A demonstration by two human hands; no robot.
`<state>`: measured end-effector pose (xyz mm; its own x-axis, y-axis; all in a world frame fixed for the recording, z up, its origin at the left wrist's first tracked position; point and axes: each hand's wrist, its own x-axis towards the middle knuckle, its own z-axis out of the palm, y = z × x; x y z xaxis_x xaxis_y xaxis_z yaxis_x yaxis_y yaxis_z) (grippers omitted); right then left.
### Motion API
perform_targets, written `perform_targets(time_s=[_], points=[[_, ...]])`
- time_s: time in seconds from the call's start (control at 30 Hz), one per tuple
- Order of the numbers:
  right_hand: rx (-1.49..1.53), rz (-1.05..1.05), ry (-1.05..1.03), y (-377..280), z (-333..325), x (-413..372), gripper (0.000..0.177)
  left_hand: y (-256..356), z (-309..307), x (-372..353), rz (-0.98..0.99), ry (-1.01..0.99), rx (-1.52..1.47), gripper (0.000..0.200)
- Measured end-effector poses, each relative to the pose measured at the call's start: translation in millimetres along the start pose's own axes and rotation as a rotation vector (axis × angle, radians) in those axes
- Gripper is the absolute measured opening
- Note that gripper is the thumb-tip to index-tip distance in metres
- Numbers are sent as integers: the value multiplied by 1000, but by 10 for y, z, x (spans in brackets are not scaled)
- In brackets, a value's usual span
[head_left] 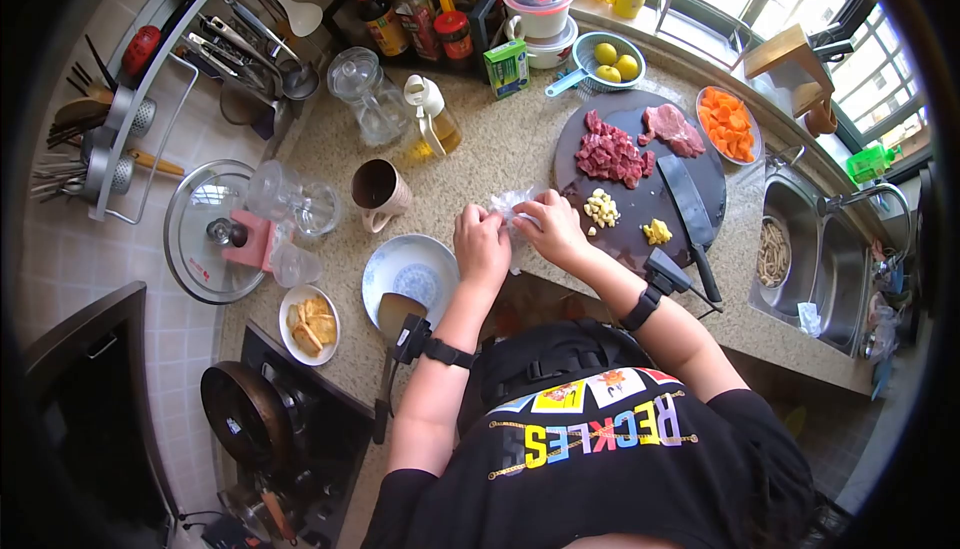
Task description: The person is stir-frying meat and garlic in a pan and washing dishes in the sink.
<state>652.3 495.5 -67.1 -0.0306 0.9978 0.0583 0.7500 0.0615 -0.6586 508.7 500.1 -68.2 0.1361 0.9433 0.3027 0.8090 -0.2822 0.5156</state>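
Over the counter's front edge, my left hand (482, 241) and my right hand (552, 227) are close together, both with fingers closed on a crumpled clear plastic bag (511, 198). Right of them lies a round dark cutting board (640, 211). It carries diced red meat (612, 154), a slab of meat (673, 130), garlic pieces (601, 208), chopped yellow ginger (657, 232) and a knife (685, 197). To the left of my left hand stands a blue-and-white bowl (375, 267), with a spatula (401, 307) lying across its near rim.
A mug (381, 189), an oil bottle (430, 114) and a bowl of fried slices (311, 326) stand left. Carrots (725, 124) and a colander of yellow fruit (612, 64) sit at the back. A sink (835, 274) lies right, a wok (243, 419) on the stove lower left.
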Motion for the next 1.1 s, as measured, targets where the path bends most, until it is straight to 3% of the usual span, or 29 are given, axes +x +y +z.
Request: perform_targets(time_s=[0.03,0.13,0.2,0.3,0.37,0.43,0.47,0.53,0.63,0.7,0.73,0.77,0.8,0.83,0.9,0.97,1.1], points=[[-1,-1,-2,10,-8,19,20,10,-14,12,-3,1,-1,11],[-433,-168,-119,53,-20,118,13,-28,-61,51,88,-24,111,3],[-482,-175,-56,54,-64,152,14,-103,-79,51,137,36,93,7],[-548,-119,-28,11,-142,186,20,-166,-141,0,-31,1,-7,8],[-437,-73,-127,57,-179,180,19,-303,-40,-21,-89,13,-57,7],[-396,-98,-104,78,-188,165,19,-365,-9,-6,-208,18,-337,9],[-234,-202,8,122,-133,169,20,-372,25,-21,-210,20,-335,9],[-72,-302,114,115,-97,167,22,-183,-24,-18,-37,57,-247,11],[103,-136,-59,51,-97,233,23,-132,-53,18,-125,-41,-243,10],[-216,-166,-386,50,-182,224,17,-235,-9,25,-126,25,-293,6],[-226,-226,-253,108,-154,204,10,-290,-26,29,-147,83,-407,5],[-227,-226,-253,139,-162,206,10,-347,-41,14,-173,139,-520,6],[-12,-147,-64,134,-190,213,10,-394,-49,-2,-438,39,-806,11],[202,-67,127,138,-209,233,10,-422,-41,-26,-438,38,-805,11],[406,112,192,217,-187,267,16,-424,-59,-50,-724,190,-1286,16],[460,119,187,349,-64,256,19,-343,-77,-32,-743,189,-1242,16],[607,288,158,333,-37,221,17,-411,28,-51,-493,273,-1020,5]])
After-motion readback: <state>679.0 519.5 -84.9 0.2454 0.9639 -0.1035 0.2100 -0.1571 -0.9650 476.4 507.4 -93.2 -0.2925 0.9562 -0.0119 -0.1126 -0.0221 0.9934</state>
